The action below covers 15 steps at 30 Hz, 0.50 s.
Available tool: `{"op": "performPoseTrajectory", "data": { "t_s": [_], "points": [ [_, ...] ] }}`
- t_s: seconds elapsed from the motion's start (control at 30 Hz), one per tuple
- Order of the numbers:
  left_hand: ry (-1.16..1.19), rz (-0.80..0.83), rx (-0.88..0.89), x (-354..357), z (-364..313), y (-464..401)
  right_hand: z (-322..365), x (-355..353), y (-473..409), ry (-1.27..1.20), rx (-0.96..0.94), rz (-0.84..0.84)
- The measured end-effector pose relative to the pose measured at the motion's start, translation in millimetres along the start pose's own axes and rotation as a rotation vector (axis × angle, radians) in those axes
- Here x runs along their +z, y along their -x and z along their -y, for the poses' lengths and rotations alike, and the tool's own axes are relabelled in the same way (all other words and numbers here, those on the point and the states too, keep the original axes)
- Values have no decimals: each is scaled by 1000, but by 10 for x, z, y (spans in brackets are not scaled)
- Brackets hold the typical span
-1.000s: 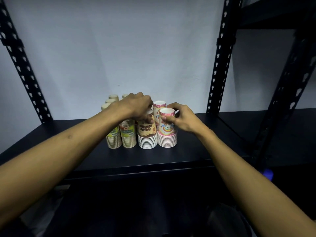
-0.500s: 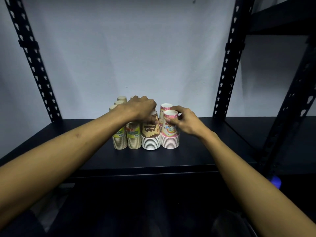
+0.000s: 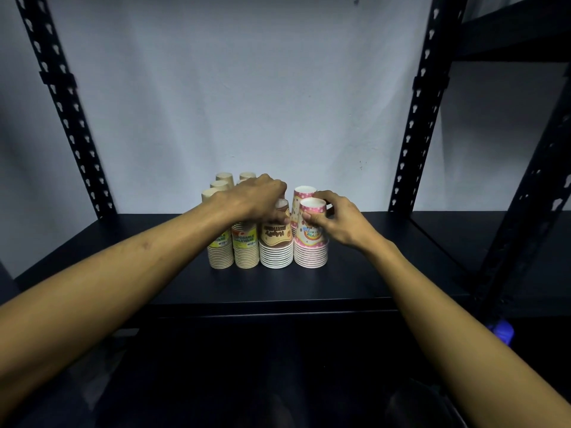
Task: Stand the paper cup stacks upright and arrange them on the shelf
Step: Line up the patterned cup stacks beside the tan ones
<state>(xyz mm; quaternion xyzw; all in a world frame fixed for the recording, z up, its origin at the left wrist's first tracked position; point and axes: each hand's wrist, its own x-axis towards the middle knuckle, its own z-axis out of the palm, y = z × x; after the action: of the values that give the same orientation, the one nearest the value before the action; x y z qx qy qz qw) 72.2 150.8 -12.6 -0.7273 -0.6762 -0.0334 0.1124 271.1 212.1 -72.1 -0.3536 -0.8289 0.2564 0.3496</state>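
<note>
Fingers (image 3: 309, 218) of the right hand (image 3: 341, 225) were curled round the top of the front pink stack (image 3: 310, 242), thumb on the near side and the others wrapped behind, so that hand was closed on it. Over on the left hand (image 3: 253, 197), the fingers were bent down over the brown stack (image 3: 276, 242), the thumb touching its upper side; whether they truly gripped it or only rested there I could not tell.

Both stacks stood upright, mouths down, on the black shelf (image 3: 309, 282), touching side by side. A second pink stack (image 3: 304, 196) stood just behind the first. Left of the brown stack came two tan stacks (image 3: 233, 251) with yellow-green labels in the same front row, pressed together, and behind them more tan stacks (image 3: 224, 179) showed only their tops past the left wrist. All of them clustered near the middle of the shelf, set back from its front edge.

Black perforated uprights (image 3: 423, 103) rose at either side of the shelf against a pale wall (image 3: 231, 88).
</note>
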Motion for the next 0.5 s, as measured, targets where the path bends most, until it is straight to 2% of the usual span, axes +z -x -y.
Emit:
{"op": "performPoseTrajectory", "data": {
  "t_s": [0.4,0.47,0.5],
  "points": [
    [-11,-38,-18,19,-23,63,-18,41,17,-25,20,-31],
    [-73,-107,3,13,-60,121,-1,63,80,-36,34,-41],
    [-88,-192,34,30,-88,166,-2,84,132,-51,46,-53]
  ]
}}
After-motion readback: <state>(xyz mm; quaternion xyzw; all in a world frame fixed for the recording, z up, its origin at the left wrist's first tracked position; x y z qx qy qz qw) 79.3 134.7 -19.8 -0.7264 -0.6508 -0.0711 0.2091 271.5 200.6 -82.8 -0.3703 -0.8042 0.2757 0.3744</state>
